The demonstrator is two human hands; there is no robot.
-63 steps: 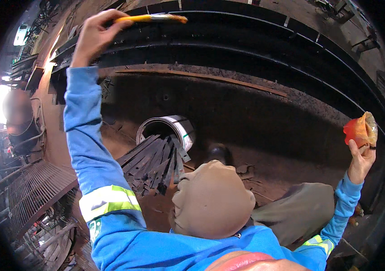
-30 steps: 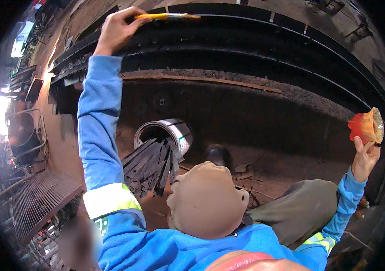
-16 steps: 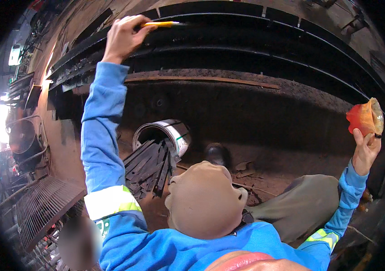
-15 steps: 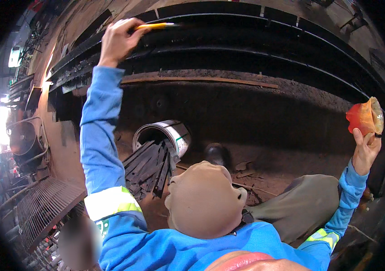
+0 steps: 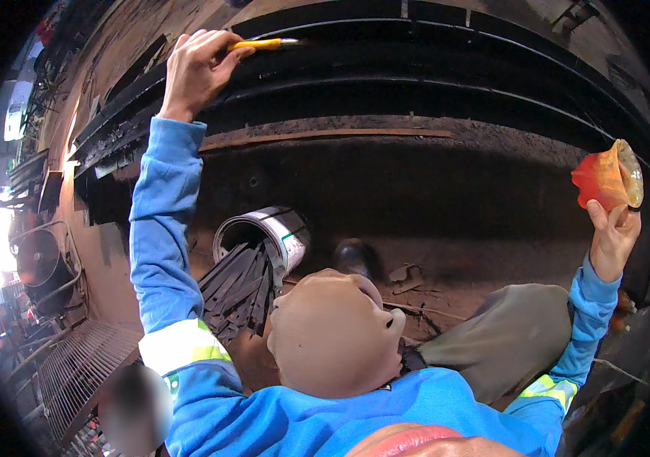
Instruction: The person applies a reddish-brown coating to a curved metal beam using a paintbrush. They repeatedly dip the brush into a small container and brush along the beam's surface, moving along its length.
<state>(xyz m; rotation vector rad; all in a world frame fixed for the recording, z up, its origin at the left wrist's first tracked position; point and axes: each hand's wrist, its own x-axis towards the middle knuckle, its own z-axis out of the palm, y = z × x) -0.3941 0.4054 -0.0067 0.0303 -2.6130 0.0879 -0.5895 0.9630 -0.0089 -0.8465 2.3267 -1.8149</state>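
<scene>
I follow from far the two hands in blue sleeves. The left hand (image 5: 201,72) is raised at the upper left, and its grip pinches the yellow handle of a paintbrush (image 5: 264,44) between thumb and fingers. The brush points to the right, over the long black beams (image 5: 432,61). Its bristles are dark against dark there, so I cannot tell whether they touch the metal.

The right hand (image 5: 614,234) is well apart, at the right side. Its grip is closed on the lower part of a red-orange container (image 5: 603,179), with the thumb in front; the pale, translucent mouth of it is turned to the right.

Between the arms I see a white bucket (image 5: 288,232) which lies on its side on the brown floor (image 5: 447,286), with dark flat strips (image 5: 237,293) spreading out of its opening. A thin brown bar (image 5: 340,134) lies along the near side of the beams.
</scene>
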